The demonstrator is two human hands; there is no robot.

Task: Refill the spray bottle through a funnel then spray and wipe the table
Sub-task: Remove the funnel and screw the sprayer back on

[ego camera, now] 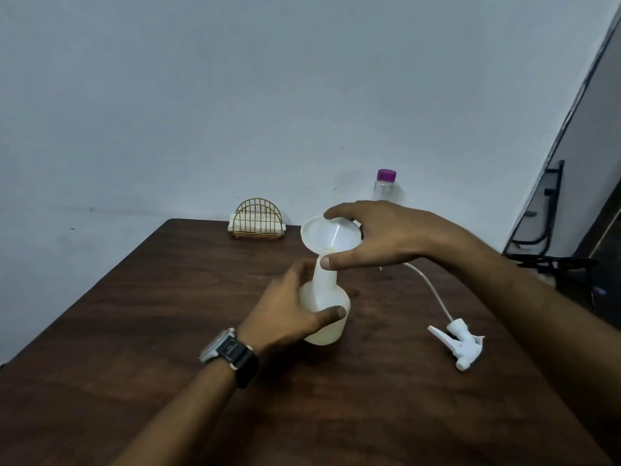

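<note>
A translucent white spray bottle (327, 297) stands without its head near the middle of the dark wooden table (134, 314). My left hand (289, 311) grips its round body from the left. A white funnel (322, 235) sits tilted in the bottle's neck. My right hand (379, 235) holds the funnel, with fingers over the far rim and the thumb at its stem. The white trigger head (458, 343) with its long dip tube lies on the table to the right. A clear bottle with a purple cap (385, 185) stands behind my right hand.
A gold wire holder (258, 218) with white napkins stands at the table's far edge by the wall. Black furniture and cables (551, 257) sit on the floor beyond the table's right edge.
</note>
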